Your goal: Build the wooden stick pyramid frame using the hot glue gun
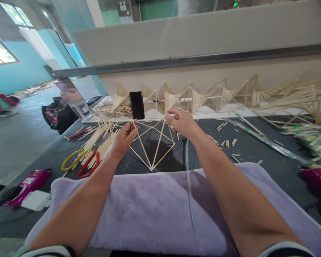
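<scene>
A frame of thin wooden sticks [143, 149] stands on the dark tabletop, its sticks meeting at a point near the purple cloth. My left hand [126, 137] pinches the frame's upper left corner between thumb and fingers. At the upper right corner, my right hand [182, 123] has its fingers closed around the stick ends. Just below the right hand, a clear glue stick [188, 178] runs from a dark nozzle down over the cloth. Left of my left hand lie scissors with one yellow and one red handle [96, 164], beside loose wooden sticks [96, 139].
Several twisted stick models [198, 98] line the back, behind a black phone [137, 105] standing upright. A purple cloth [149, 210] covers the front edge. Magenta glue guns lie at left [29, 184] and right [317, 180]. Packaged sticks [305, 141] are piled at right.
</scene>
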Motion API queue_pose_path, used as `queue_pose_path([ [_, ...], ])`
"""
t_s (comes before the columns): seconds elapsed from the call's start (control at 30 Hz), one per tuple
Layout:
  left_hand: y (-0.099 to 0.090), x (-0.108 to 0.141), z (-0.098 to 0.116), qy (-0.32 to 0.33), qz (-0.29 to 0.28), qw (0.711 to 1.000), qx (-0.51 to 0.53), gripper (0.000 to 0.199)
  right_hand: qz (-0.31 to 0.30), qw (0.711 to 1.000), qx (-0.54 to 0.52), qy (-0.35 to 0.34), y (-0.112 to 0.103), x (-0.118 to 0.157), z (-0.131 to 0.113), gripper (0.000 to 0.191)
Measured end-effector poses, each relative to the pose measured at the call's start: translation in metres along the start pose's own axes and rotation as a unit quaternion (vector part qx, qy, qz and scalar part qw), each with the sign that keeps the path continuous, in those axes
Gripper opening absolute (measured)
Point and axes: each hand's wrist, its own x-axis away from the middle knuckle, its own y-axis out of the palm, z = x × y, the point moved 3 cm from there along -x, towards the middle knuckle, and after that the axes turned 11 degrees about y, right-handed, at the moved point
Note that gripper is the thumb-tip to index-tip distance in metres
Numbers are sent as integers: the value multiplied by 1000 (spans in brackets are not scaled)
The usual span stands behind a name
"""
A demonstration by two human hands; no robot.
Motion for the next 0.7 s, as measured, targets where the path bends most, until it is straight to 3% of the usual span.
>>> queue_pose_path([
  [0.2,2,1,-2,3,11,1000,-14,32,73,995,-65,-22,-10,2,-10,33],
  [0.33,2,1,-1,1,14,1000,-2,31,106,987,-113,-49,-19,24,-34,27],
  [0.5,0,0,-3,0,13,999,-30,37,143,982,-74,-101,-19,48,-60,28],
  [0.6,-2,0,-2,12,13,999,-51,39,127,988,-35,-83,-17,36,-55,27],
  [0.7,-4,0,-3,24,8,997,-66,43,121,991,16,-48,-30,17,-37,30],
])
